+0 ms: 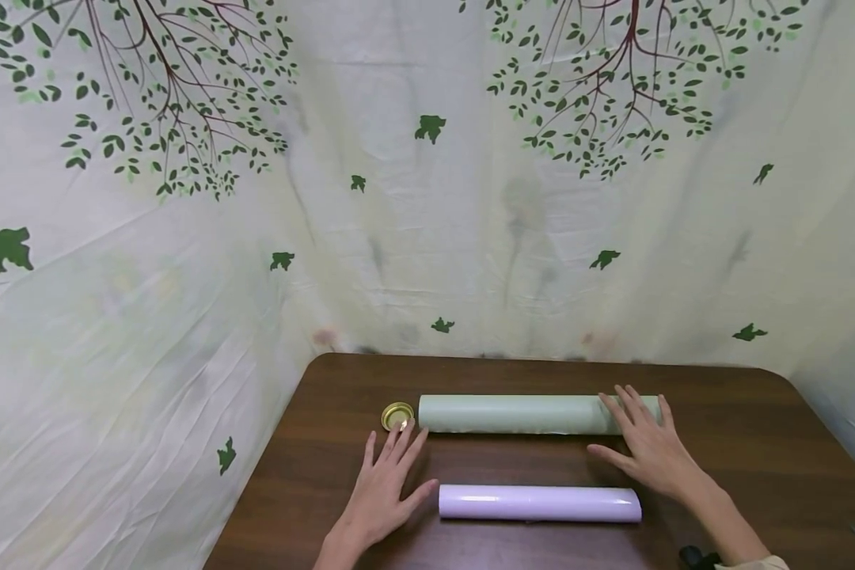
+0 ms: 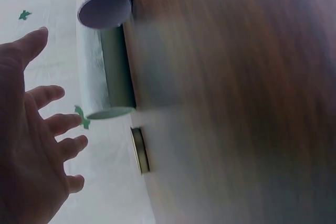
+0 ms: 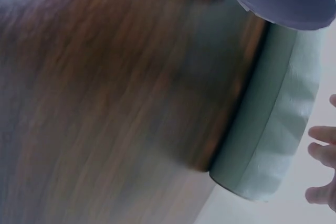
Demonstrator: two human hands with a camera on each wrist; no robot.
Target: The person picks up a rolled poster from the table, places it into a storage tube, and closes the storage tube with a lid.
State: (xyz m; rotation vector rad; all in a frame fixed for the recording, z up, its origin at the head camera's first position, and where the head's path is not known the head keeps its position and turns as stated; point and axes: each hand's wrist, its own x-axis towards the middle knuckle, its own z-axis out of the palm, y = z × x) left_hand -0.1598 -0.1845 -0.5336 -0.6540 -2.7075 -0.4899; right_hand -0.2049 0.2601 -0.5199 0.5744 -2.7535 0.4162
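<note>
A pale green roll (image 1: 513,415) lies crosswise on the table, with a shorter, shiny lavender roll (image 1: 534,503) nearer to me. Both show open, hollow ends in the wrist views. Just left of the green roll is a small gold disc (image 1: 397,414) with a raised rim, like a jar lid. My left hand (image 1: 379,492) is spread above the table, fingertips overlapping the disc's near edge in the head view. Over the green roll's right end, my right hand (image 1: 651,453) has its fingers spread. The right wrist view shows fingertips (image 3: 321,153) apart from that roll. Neither hand holds anything.
The brown wood-grain table (image 1: 541,459) has rounded far corners. Behind it and to the left hangs a pale cloth (image 1: 399,237) printed with branches and green leaves. A dark band (image 1: 698,557) sits at my right wrist, beside a light sleeve (image 1: 758,564).
</note>
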